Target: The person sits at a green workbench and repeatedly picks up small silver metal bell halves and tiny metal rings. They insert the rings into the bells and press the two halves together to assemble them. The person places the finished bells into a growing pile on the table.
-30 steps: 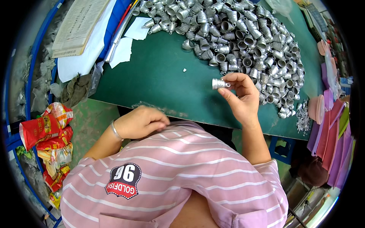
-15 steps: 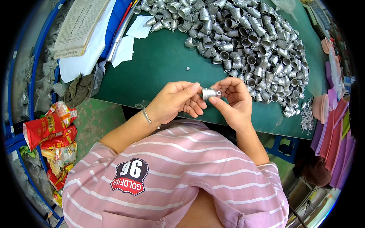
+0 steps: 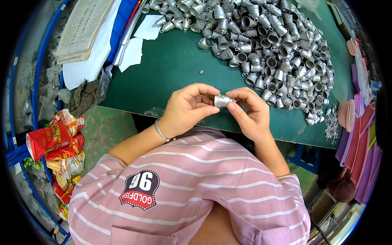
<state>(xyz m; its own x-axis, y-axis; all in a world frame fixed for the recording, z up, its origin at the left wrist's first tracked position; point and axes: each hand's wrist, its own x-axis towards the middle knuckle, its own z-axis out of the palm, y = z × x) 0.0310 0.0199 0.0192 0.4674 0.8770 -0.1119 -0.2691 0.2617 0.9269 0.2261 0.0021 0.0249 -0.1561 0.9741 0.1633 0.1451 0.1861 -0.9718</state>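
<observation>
A small silver metal bell [image 3: 222, 101] lies sideways between my hands, just over the near edge of the table, its mouth toward my left and its loop end toward my right. Thumb and fingers of my right hand [image 3: 252, 109] pinch it by the loop end. The fingers of my left hand [image 3: 185, 108] are curled about the mouth rim, with the thumb below. What lies inside the bell is hidden from this view. Beyond my hands, a big heap of similar bells [image 3: 269, 61] covers the far right of the table.
The green table [image 3: 171, 65] bears a tiny grey piece [image 3: 201, 72] and a small pile of silvery bits [image 3: 332, 124]. Papers [image 3: 130, 55] and a metal tube [image 3: 124, 45] lie at the left. A pink container [image 3: 346, 115] stands right; red packets [image 3: 48, 141] hang at the left.
My left hand has turned, and its thumb has dropped from above the bell to below the rim. The bell has shifted slightly left, still pinched in my right hand.
</observation>
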